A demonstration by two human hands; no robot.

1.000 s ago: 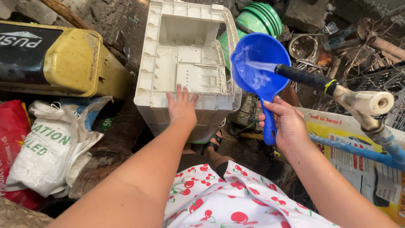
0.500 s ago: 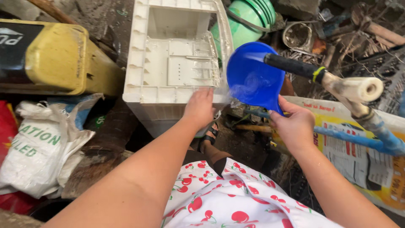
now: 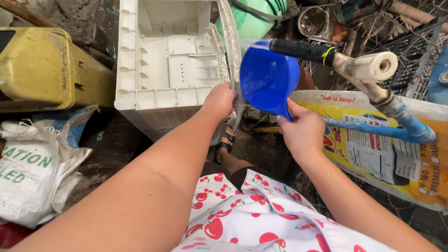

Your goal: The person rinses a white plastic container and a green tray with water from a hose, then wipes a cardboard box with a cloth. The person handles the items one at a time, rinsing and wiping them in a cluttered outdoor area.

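Blue plastic dipper (image 3: pixel 268 77) sat centre frame, tilted toward the white plastic casing (image 3: pixel 170 60) so water ran at its rim. Right hand (image 3: pixel 303 130) gripped the dipper's handle; left hand (image 3: pixel 219 100) clamped the casing's near edge, steadying it.

The open plastic casing (image 3: pixel 172 65) sits in the middle. Left of it, a drum (image 3: pixel 42 70), with a sack (image 3: pixel 37 172) lying in front of that. Right of the casing, the dipper (image 3: pixel 268 77), a hose (image 3: pixel 303 50) resting across it. Behind the casing's right corner, a bucket (image 3: pixel 256 16).
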